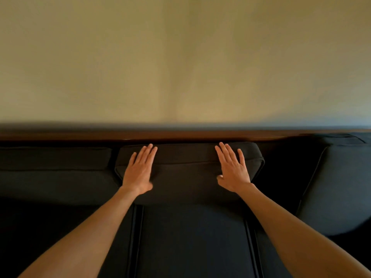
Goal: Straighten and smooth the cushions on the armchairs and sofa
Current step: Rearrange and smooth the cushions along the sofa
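Observation:
A dark sofa fills the lower half of the view. Its middle back cushion [186,173] leans against the sofa back. My left hand [139,170] lies flat on the cushion's left side, fingers straight and pointing up toward its top edge. My right hand [232,169] lies flat on its right side in the same way, fingers slightly spread. Below the hands lies the middle seat cushion [192,241]. The left back cushion [54,171] sits beside the middle one, and the right back cushion [337,183] stands further forward and higher.
A brown wooden rail [180,135] runs along the top of the sofa back. Behind it rises a plain beige wall [180,57]. Dark gaps separate the seat cushions on both sides of the middle one.

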`<state>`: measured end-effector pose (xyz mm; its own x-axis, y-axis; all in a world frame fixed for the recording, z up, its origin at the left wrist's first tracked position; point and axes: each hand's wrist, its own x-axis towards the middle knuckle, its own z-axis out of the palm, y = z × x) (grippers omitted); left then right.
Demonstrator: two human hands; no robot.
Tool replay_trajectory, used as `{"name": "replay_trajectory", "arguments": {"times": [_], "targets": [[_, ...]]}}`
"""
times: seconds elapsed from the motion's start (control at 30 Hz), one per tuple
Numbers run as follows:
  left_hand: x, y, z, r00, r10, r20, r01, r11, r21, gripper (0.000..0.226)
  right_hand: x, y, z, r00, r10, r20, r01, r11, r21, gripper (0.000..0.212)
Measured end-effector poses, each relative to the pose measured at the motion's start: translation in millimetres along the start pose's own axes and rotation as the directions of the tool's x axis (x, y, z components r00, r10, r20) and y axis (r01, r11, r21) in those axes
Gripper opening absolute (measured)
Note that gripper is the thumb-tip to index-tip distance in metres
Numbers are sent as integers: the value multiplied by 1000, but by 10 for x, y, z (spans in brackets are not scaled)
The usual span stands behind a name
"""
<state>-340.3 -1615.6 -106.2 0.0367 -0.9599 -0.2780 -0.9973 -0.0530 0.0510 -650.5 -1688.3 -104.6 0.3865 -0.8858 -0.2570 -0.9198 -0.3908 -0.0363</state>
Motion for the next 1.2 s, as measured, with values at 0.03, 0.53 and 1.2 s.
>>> {"name": "replay_trajectory", "arguments": {"times": [0.03, 0.53, 1.2], "targets": [[-16, -41, -17, 1000, -6, 21, 6, 1000, -9, 125, -8, 7, -11, 1000, 13, 19, -13, 1000, -4, 107], [-254, 567, -749, 999, -46, -15, 38, 943, -331, 47, -486, 127, -672, 978, 54, 201, -104, 963, 248, 65], [349, 5168, -1309, 944, 242, -222, -319, 837, -444, 24, -1870, 3956, -1169, 967, 251, -44, -216, 898, 383, 49]]}}
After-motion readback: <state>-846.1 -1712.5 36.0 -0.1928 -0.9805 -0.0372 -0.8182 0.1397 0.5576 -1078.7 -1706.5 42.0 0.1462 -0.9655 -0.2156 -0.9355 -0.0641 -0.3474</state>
